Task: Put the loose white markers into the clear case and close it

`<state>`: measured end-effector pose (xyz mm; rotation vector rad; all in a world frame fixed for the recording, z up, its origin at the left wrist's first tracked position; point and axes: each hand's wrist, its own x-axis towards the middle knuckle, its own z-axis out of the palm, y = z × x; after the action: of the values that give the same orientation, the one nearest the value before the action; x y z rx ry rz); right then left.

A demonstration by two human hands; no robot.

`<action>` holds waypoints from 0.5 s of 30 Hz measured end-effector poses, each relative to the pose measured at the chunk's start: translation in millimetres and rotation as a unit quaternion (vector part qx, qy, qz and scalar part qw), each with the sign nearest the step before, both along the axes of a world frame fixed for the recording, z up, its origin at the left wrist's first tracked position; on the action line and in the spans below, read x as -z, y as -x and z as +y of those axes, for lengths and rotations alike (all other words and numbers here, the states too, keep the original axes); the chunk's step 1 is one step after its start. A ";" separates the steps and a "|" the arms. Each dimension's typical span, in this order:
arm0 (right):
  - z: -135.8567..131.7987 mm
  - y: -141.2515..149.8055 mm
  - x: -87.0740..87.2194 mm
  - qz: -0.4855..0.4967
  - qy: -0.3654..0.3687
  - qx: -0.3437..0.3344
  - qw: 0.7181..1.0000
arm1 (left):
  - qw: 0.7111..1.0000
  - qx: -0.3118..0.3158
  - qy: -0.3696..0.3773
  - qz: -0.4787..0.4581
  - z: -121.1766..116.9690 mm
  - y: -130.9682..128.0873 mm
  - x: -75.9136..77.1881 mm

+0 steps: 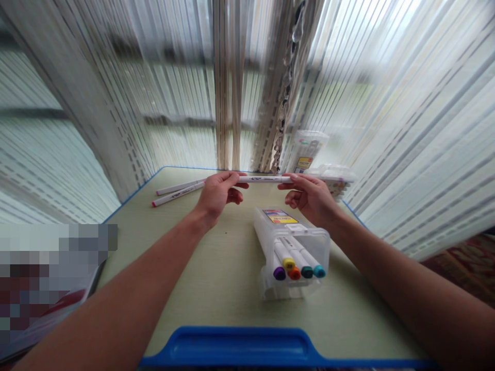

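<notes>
"What do you record for the hands?"

"Left hand (217, 193): thumb and fingers pinch one end of a slim white printed marker (263, 179). Right hand (314, 195): same grip, opposite end. The marker lies level between them, above the pale green, blue-edged counter (209, 293)."

"Why both ends?"

"Probably to steady it and leave the printed barrel exposed."

"And below?"

"A translucent plastic case (263, 234) lies on its side, mouth toward the person. Five white markers with coloured caps (292, 252) sit inside: purple, yellow, orange, green, turquoise. That placing, I judge, makes the colours easy to read."

"Left side?"

"Two white markers with pink ends (180, 196), slightly fanned, their far ends meeting the left hand's outline. Contact: cannot tell. Presumably set aside, apart from the case."

"At the back?"

"A tall clear plastic box with a yellow label (309, 147), upright by the curtain (185, 87)."
</notes>
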<state>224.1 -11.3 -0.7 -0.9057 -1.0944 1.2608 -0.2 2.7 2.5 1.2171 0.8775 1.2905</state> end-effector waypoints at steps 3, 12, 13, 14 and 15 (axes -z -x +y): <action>0.1 0.3 -0.1 0.004 0.003 0.000 1.000 | 1.000 0.000 0.001 0.000 0.1 -0.3 -0.5; -0.1 0.7 -0.2 0.007 0.003 0.002 1.000 | 1.000 0.000 -0.002 -0.002 1.1 -0.4 0.3; -0.1 0.7 -0.2 0.007 0.003 0.001 1.000 | 1.000 0.000 -0.003 -0.002 1.1 -0.4 0.4; 0.0 0.7 -0.2 0.007 0.003 0.000 1.000 | 1.000 0.000 -0.004 -0.002 1.1 -0.4 0.5; 0.1 0.6 -0.1 0.007 0.002 -0.002 1.000 | 1.000 0.001 -0.005 -0.002 0.9 -0.4 0.6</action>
<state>223.5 -11.2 -0.5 -0.8977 -1.0829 1.2709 0.2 3.6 2.0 1.2213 0.8679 1.2965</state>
